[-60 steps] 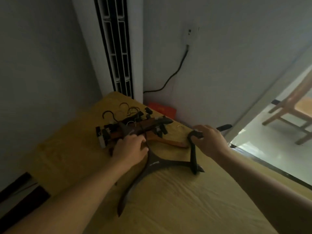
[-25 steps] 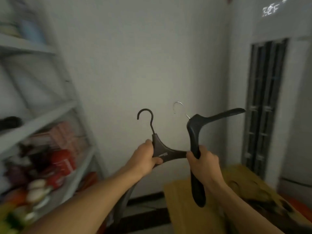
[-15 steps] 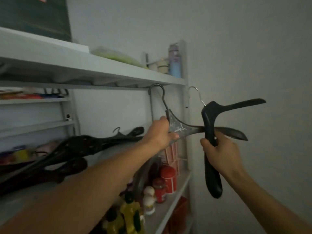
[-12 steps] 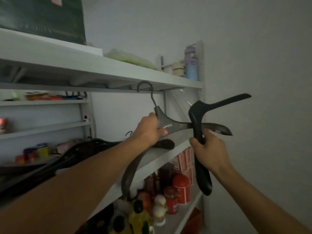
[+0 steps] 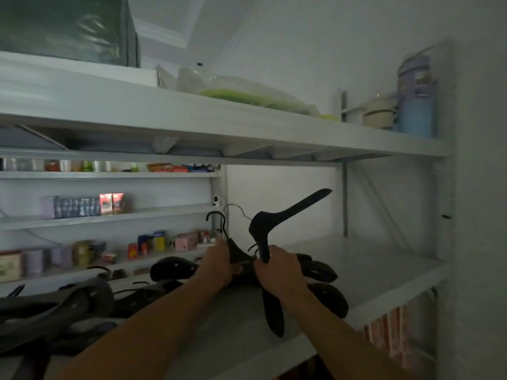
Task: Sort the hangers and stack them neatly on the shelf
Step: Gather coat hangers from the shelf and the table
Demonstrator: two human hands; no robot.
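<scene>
My left hand (image 5: 219,266) grips a dark hanger (image 5: 237,252) with a black hook just below the hook, low over the white shelf (image 5: 370,272). My right hand (image 5: 279,270) grips a black hanger (image 5: 288,213) with a silver hook by one arm; its other arm points up to the right. Under both hands lies a pile of black hangers (image 5: 321,272) on the shelf. More dark hangers (image 5: 68,305) lie on the shelf at the left.
The upper shelf (image 5: 247,124) hangs close above, carrying a dark box (image 5: 68,28), a plastic bag (image 5: 247,91) and a blue bottle (image 5: 415,97). Small boxes and jars fill the back shelves at the left. Red packets (image 5: 389,335) stand below the shelf at the right.
Both hands have carried the two hangers from the wooden table to the shelf, then down and forward until they are over the pile of black hangers.
</scene>
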